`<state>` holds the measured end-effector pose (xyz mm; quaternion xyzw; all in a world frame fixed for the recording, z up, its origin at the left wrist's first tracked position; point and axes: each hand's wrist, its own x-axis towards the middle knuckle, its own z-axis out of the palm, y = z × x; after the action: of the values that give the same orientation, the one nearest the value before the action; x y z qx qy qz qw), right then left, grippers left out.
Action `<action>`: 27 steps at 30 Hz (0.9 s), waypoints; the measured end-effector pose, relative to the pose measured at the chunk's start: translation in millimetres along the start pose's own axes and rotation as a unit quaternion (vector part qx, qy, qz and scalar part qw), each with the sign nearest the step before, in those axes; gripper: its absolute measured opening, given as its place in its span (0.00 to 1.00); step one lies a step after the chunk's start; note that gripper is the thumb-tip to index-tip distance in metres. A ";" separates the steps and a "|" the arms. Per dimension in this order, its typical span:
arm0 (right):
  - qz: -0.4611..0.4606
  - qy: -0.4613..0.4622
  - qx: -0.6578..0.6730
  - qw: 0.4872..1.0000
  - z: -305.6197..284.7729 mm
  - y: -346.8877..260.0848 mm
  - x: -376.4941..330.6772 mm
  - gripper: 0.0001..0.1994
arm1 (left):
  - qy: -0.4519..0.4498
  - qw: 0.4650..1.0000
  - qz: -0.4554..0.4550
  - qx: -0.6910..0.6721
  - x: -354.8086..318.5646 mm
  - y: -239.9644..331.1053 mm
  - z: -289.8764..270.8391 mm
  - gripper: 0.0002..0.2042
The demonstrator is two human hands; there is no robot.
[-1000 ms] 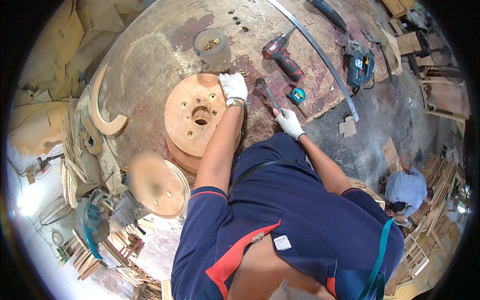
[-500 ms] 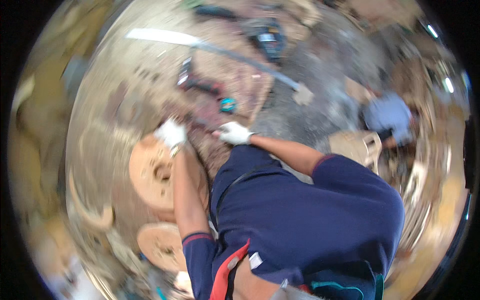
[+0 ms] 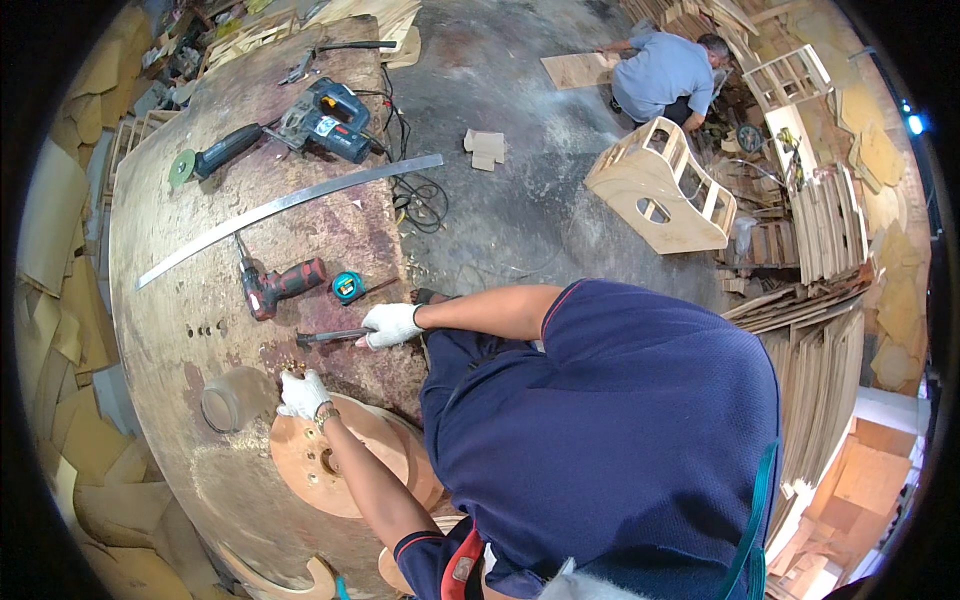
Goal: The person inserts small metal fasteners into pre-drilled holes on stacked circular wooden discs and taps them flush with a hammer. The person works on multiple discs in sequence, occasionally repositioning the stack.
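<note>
The wooden disc (image 3: pixel 303 477) sits on the bench (image 3: pixel 165 375) at my left side, flat face up, with part of it under my forearm (image 3: pixel 378 490). Its centre hole (image 3: pixel 328 461) and the smaller holes (image 3: pixel 313 434) around it are already made. I can't tell how many of these have anything set in them, as my arm covers part of the face and the rest looks too small. My gloved left hand (image 3: pixel 302 395) is at the disc's far edge, fingers bent down beside some small brassy bits (image 3: pixel 288 369); whether they pinch one, I can't tell. Those bits lie loose on the bench, out of the wood, so I'd judge the work only partway along. My right hand, also gloved (image 3: pixel 391 325), has its fingers wrapped round the handle of a hammer (image 3: pixel 338 336), held low with its head well apart from the disc, so no blow is being struck. A cloudy jar (image 3: pixel 238 399) stands just beside my left hand. Beyond the hammer lie a tape measure (image 3: pixel 347 288) and a drill (image 3: pixel 272 290), then a long metal strip (image 3: pixel 290 212), and past that a jigsaw (image 3: pixel 330 125) and a grinder (image 3: pixel 225 152).
</note>
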<state>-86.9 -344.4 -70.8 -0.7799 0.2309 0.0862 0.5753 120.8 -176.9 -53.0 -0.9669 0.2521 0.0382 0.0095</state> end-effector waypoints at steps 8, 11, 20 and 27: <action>-0.003 -0.006 0.002 1.000 -3.7 7.7 -3.4 0.28 | 0.048 0.982 -0.016 -0.183 -7.8 5.6 -11.3 0.11; -0.008 -0.039 0.018 0.999 -4.1 1.3 -3.6 0.30 | 0.110 0.897 -0.041 -0.426 -10.8 -26.2 8.0 0.07; 0.027 -0.007 -0.048 0.998 -6.5 -11.5 2.0 0.29 | 0.249 0.797 -0.218 -0.506 -90.4 -68.4 -18.4 0.04; 0.006 -0.029 -0.045 0.999 -1.8 4.4 10.9 0.24 | 0.285 0.799 -0.383 -0.366 -178.2 -140.3 -14.1 0.06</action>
<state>-79.6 -350.0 -78.4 -0.8010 0.2149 0.1228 0.5452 35.2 31.7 -25.1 -0.8831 -0.1805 -0.1561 -0.4039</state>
